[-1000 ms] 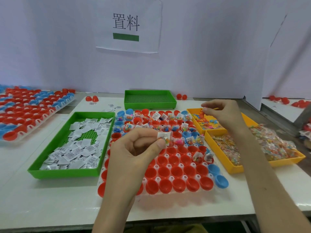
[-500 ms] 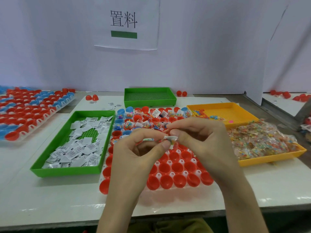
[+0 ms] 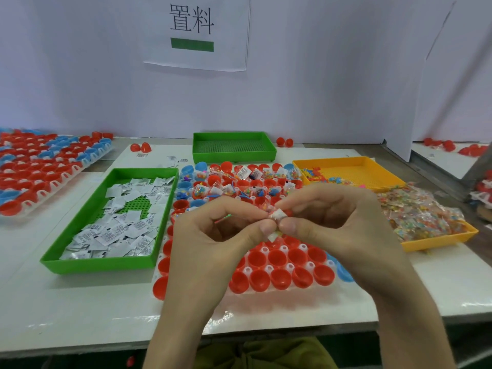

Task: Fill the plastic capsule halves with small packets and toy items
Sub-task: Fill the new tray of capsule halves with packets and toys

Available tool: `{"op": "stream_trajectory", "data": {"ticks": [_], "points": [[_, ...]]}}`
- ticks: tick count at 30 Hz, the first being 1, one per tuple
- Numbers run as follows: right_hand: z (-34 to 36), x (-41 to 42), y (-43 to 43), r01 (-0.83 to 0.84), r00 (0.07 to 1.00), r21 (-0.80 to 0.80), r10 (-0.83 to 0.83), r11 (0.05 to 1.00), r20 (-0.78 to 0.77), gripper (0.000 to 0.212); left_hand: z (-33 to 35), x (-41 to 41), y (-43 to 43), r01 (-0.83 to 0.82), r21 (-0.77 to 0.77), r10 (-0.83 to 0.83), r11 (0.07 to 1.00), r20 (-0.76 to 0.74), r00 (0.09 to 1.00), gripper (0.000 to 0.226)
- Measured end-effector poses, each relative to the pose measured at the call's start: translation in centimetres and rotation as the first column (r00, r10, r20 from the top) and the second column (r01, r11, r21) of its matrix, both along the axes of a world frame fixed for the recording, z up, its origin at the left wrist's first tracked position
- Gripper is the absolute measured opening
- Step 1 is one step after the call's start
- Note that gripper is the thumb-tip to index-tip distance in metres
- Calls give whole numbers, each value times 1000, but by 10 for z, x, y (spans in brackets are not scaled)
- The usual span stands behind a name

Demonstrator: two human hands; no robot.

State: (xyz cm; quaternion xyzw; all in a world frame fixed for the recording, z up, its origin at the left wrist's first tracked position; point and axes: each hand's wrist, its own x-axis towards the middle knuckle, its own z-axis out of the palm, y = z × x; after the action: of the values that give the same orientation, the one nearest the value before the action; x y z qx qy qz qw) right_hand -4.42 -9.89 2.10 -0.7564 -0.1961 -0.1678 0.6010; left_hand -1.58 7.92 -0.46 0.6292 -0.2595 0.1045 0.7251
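Observation:
My left hand (image 3: 213, 235) and my right hand (image 3: 338, 222) meet above the middle of the capsule tray (image 3: 269, 269). Both pinch a small white packet (image 3: 277, 216) between thumb and fingertips. A thin pink and green toy piece (image 3: 223, 219) shows inside my left hand. The tray holds red capsule halves (image 3: 277, 258) in rows. Its far rows hold filled halves (image 3: 247, 182) with packets and coloured toys, and the near rows stand bare. My hands hide the tray's middle rows.
A green tray of white packets (image 3: 117, 219) lies left of the capsule tray. An empty green tray (image 3: 234, 146) sits behind. Two yellow trays stand right: toy pieces (image 3: 346, 173) and bagged candy (image 3: 420, 217). Another capsule tray (image 3: 40, 166) is far left. Loose red halves (image 3: 140, 147) lie about.
My right hand came from the yellow tray to my left hand and now pinches the same packet. Both hands stay together over the tray.

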Motion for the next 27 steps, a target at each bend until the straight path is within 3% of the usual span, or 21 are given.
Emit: {"op": "stream_trajectory", "data": {"ticks": [2,5,9,11,27], "points": [[-1,-6,-5,40,999,-9,-40,999,32,17,0,-2,-4,16,8,-16,1000,19,1000,12],[-6,-19,-25,228,970,-1,-227,974,91,18,-1,-2,-3,-9,69,8,998,14,1000,7],[-16,-32,-67,515,856,-317,-499,797,136,24,-2,6,10,-106,93,110,990,-41,993,8],[-27,-37,-73,522,843,-411,-524,747,118,27,-1,8,15,-141,94,147,985,-61,987,13],[-59,-45,-74,454,855,-492,-518,743,7,27,-2,10,18,-167,112,176,980,-78,981,15]]}}
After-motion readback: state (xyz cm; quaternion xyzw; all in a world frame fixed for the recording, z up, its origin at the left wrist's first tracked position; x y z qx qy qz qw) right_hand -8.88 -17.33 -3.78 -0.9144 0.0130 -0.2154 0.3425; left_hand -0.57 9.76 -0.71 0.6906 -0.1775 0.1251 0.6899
